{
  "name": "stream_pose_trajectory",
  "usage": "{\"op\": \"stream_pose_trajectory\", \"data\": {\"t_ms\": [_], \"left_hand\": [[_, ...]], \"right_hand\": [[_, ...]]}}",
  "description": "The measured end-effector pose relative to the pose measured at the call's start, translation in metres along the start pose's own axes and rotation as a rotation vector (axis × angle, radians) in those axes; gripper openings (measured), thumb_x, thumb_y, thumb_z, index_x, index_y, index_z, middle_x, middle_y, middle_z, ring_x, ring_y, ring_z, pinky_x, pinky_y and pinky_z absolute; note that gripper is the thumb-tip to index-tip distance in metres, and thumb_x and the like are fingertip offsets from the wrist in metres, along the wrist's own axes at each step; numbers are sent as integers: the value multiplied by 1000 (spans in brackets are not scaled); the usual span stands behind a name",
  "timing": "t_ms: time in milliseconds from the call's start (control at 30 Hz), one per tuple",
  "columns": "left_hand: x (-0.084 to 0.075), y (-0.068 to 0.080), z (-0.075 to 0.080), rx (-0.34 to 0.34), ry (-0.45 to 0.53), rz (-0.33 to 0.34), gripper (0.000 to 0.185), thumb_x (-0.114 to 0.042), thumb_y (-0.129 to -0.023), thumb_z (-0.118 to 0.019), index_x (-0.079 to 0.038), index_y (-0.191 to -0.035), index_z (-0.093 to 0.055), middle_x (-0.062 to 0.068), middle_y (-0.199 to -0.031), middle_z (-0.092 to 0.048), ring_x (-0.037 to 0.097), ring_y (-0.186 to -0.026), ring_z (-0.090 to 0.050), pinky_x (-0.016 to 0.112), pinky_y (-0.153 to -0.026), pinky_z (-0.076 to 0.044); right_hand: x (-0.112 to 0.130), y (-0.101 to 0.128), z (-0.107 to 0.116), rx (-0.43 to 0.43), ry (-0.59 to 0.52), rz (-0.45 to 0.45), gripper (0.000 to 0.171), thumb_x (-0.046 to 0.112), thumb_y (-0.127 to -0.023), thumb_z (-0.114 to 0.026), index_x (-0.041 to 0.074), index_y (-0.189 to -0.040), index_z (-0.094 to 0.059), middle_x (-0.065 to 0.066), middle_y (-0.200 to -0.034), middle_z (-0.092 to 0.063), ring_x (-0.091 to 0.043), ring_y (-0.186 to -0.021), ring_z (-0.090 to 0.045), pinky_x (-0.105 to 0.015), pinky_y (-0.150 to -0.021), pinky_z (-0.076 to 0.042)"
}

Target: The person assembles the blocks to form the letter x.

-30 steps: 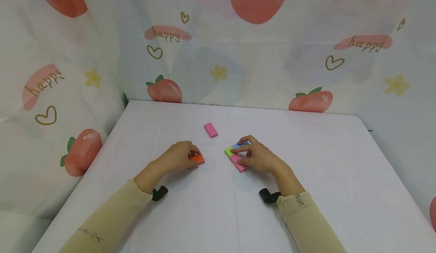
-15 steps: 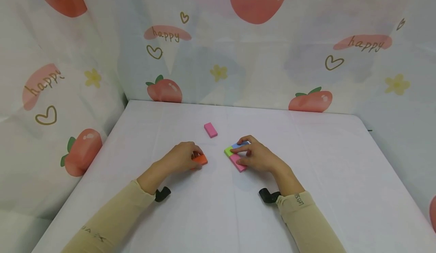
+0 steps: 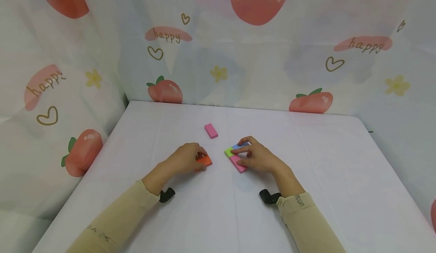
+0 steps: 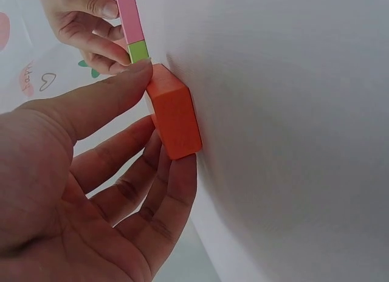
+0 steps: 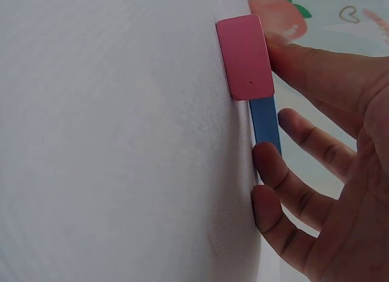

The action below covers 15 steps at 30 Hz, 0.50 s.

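My left hand [image 3: 185,159] pinches an orange block [image 4: 176,118] low over the white table; in the left wrist view the thumb is at one end and fingertips at the other. To its right lie a pink block [image 3: 237,163], a green block [image 3: 228,152] and a blue block [image 3: 236,146], set against each other in a bent row. Over these my right hand [image 3: 258,157] bends its fingers, holding the row: thumb on the pink block, a finger at the green one, another at the blue one. A gap separates the orange block from the row. The right hand partly covers the blue block.
Another pink block [image 3: 211,131] lies alone farther back on the white table [image 3: 289,135]. Behind and to the left hangs a printed cloth [image 3: 252,63] with strawberries. Black wrist-camera mounts [image 3: 270,197] stick out below both sleeves.
My left hand has moved steadily right with the orange block, narrowing the gap to the joined blocks. The right hand and the far pink block stay in place.
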<state>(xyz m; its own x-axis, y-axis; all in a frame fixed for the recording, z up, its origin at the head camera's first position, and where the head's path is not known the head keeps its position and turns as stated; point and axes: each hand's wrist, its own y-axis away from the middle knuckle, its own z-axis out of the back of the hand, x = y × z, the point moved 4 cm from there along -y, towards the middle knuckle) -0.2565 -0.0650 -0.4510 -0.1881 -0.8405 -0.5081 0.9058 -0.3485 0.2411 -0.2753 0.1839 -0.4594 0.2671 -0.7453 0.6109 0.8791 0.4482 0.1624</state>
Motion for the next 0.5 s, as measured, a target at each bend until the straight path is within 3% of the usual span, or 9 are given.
{"op": "stream_pose_trajectory", "data": {"t_ms": [500], "left_hand": [[-8,-9,-8,-7,5,-27,41,-30,-79,-80,-17,-116,-68,-6,-96,-59,13,-89,-54,28,-78,-46]], "right_hand": [[-1,-1,-1,-8,7,-7,37,33,-84,-75,38,-121,-67,11,-138,-40,-16,-101,-49,-32,-78,-40]]}}
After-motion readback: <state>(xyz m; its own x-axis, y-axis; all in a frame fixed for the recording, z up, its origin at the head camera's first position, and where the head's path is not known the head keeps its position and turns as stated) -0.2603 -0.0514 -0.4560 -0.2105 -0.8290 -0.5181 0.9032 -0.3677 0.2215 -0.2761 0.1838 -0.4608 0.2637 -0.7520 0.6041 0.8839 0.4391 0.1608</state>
